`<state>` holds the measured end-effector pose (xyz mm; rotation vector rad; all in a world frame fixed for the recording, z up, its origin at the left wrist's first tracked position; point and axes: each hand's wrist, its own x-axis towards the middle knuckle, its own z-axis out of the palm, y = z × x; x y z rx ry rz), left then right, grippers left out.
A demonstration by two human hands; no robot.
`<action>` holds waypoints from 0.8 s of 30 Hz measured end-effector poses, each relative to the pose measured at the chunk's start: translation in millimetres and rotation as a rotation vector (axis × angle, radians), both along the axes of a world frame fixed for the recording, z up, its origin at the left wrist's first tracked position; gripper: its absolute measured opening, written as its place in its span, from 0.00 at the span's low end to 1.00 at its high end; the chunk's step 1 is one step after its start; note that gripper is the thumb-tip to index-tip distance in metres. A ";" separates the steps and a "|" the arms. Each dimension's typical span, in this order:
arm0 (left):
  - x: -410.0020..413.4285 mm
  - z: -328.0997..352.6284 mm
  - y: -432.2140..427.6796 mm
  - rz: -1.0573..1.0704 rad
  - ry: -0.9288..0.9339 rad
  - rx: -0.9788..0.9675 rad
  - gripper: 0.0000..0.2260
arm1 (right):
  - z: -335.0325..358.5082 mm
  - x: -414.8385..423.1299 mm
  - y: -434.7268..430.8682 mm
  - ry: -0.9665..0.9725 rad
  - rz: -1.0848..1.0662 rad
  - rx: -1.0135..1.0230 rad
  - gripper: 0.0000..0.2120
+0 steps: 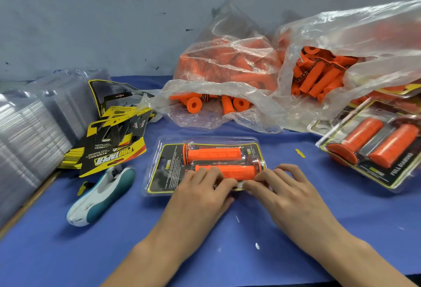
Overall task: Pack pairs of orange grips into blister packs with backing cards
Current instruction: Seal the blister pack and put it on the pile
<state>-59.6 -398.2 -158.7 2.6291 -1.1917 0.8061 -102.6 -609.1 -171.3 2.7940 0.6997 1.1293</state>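
On the blue desk (296, 229), a blister pack (159, 173) lay flat at the centre, holding two orange grips (214, 153) side by side over a black-and-yellow backing card (169, 166). The left hand (200, 188) and right hand (282, 188) met at its near rim, bent fingers (227, 182) pinching that edge. A teal-and-white stapler (102, 195) lay to the left, beside loose backing cards (114, 150) and stacked clear shells (29, 132). Behind were plastic bags of grips (227, 68); a filled pack (373, 147) lay to the right.
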 end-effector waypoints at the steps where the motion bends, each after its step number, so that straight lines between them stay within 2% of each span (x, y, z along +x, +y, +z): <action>1: 1.1 -1.8 -3.9 -0.003 -0.021 -0.014 0.05 | 0.4 0.1 -1.1 0.006 0.014 -0.001 0.15; 5: 4.9 -2.8 -14.1 -0.010 -0.051 -0.056 0.03 | 4.4 1.1 -7.0 0.041 0.020 0.047 0.08; 10: 1.9 -1.3 -24.4 -0.029 0.012 -0.128 0.03 | 1.5 1.4 -6.6 0.086 -0.057 0.051 0.03; 18: -5.8 -8.2 -33.4 -0.006 0.053 -0.144 0.05 | 4.2 1.0 -10.1 0.120 -0.033 0.081 0.07; 22: -5.2 -10.4 -33.2 0.008 0.039 -0.082 0.09 | 4.7 1.7 -11.8 0.112 -0.014 0.109 0.08; 24: -3.4 -9.5 -27.9 -0.002 0.019 -0.071 0.07 | 5.9 3.8 -15.9 0.097 0.002 0.114 0.07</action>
